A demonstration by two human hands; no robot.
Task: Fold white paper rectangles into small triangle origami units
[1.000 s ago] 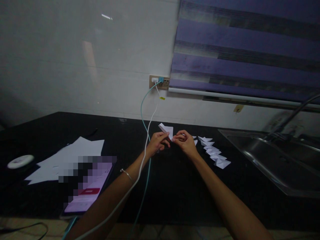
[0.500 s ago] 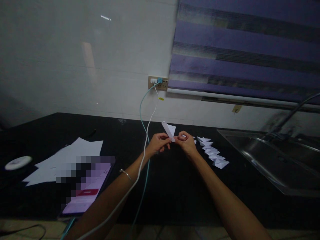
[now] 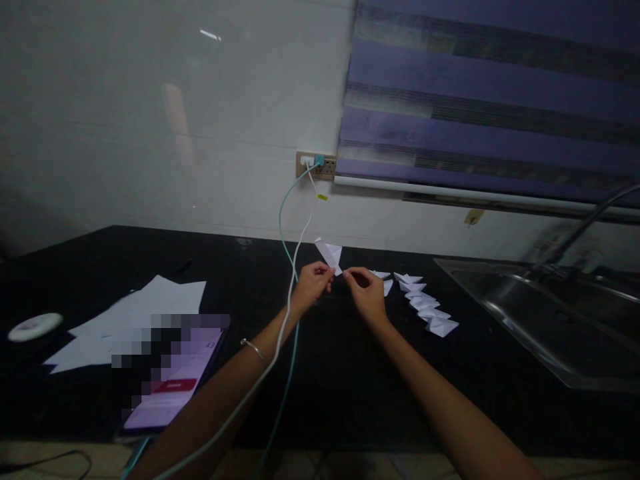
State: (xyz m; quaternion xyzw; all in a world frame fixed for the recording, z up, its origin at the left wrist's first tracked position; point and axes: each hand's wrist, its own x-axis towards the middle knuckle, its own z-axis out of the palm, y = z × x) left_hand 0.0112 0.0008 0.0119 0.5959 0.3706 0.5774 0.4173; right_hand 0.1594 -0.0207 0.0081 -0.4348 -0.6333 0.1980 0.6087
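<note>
Folded paper [image 3: 334, 256] has shifted leftward over the tabletop [image 3: 345, 380], your left hand [image 3: 311, 282] gripping its base, your right hand [image 3: 369, 293] pinching its lower tip; you seem to be shaping it still.

Over my feed I am seeing plain white on the folded paper [image 3: 331, 253], the same white on the folded pieces [image 3: 443, 326] to its right, and black on the counter [image 3: 350, 380] beneath. Above and right of that paper, a purple blind [image 3: 475, 133] is showing greyish, dark-lined bands, while turquoise is colouring a cable [image 3: 280, 217] to the paper's left.
</note>
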